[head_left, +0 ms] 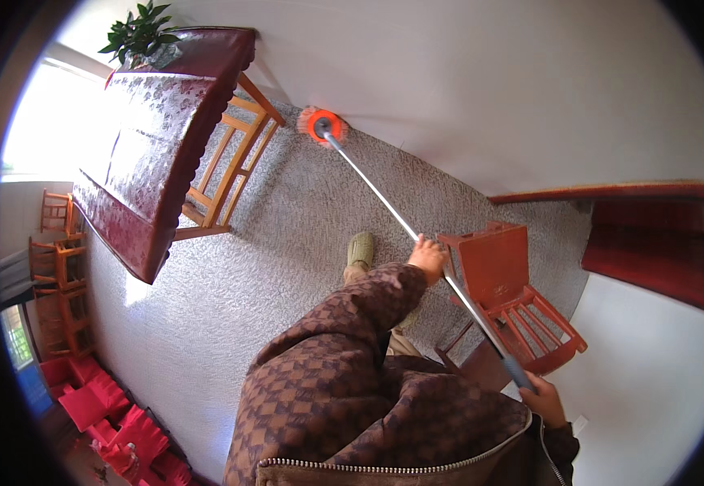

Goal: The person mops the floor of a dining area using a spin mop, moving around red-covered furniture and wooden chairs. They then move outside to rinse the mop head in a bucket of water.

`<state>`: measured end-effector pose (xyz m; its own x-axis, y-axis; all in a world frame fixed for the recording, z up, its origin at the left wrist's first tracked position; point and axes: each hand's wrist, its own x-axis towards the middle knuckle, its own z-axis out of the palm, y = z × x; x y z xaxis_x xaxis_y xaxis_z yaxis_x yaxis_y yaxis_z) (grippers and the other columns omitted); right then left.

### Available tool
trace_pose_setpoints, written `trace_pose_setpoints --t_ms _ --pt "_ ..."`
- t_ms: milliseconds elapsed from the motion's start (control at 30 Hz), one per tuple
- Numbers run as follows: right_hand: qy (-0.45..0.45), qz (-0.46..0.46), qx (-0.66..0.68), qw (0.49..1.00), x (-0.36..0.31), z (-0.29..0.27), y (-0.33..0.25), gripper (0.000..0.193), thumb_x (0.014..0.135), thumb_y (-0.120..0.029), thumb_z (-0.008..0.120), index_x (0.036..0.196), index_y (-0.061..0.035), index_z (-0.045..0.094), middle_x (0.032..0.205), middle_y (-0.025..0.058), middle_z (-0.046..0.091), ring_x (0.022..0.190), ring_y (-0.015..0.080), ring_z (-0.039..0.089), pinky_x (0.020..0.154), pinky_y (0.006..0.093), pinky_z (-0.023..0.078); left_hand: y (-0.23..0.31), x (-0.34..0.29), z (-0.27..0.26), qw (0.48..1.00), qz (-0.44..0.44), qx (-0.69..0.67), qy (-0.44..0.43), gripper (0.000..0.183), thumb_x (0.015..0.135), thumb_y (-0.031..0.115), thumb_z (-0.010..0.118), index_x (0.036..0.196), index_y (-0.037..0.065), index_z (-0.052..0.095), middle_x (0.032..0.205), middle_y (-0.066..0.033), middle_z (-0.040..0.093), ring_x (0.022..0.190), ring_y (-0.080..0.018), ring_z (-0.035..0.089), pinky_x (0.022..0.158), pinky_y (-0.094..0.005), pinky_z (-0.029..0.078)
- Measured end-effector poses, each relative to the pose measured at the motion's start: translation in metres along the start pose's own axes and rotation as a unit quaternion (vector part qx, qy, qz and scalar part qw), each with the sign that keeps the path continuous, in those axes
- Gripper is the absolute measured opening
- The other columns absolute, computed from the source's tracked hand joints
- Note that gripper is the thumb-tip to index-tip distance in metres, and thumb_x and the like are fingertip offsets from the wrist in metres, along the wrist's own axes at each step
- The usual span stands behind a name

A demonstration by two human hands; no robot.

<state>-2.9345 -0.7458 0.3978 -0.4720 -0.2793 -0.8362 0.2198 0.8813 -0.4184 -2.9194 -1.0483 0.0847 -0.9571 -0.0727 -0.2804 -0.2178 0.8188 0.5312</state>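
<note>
A long-handled mop [384,201] runs slantwise across the view, its silver pole rising from lower right to upper left. Its round orange head [325,126], fringed with pale strands, rests on the grey patterned floor close to the foot of the white wall. Partway down the pole, my left hand [428,257] is closed round the metal tube. My right hand [544,399] grips the grey handle end, low at the right. Beside the pole and just right of my left hand stands a reddish-brown wooden chair [495,263] with a slatted part.
At the upper left, a table with a shiny maroon cloth [145,138] bears a potted plant [140,34]; a wooden frame [242,158] shows beneath. Stacked wooden chairs [68,267] and red padded seats [105,401] line the left side. A dark red wooden ledge [659,243] juts out at right.
</note>
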Motion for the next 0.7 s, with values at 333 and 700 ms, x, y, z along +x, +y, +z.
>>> trace_pose_setpoints --t_ms 333,700 --pt "0.294 0.052 -0.238 0.924 -0.208 -0.053 -0.004 0.049 0.075 -0.014 0.063 0.122 -0.0022 0.057 0.101 0.0174 0.065 0.087 0.0246 0.062 0.078 0.0323 0.047 0.209 -0.007 -0.011 0.959 0.2 -0.169 0.111 0.027 0.063 0.01 0.064 0.09 0.012 0.065 0.092 -0.0065 0.061 0.102 -0.0264 0.053 0.107 -0.0492 0.025" --pt "0.258 -0.057 -0.185 0.947 -0.149 -0.033 0.026 0.052 0.068 -0.006 0.063 0.118 0.0043 0.057 0.091 0.0137 0.066 0.079 0.0187 0.061 0.074 0.0299 0.048 0.126 -0.018 -0.033 0.963 0.175 -0.188 0.078 0.021 0.066 0.01 0.067 0.085 0.015 0.06 0.08 -0.0061 0.061 0.091 -0.0271 0.056 0.087 -0.0393 0.04"
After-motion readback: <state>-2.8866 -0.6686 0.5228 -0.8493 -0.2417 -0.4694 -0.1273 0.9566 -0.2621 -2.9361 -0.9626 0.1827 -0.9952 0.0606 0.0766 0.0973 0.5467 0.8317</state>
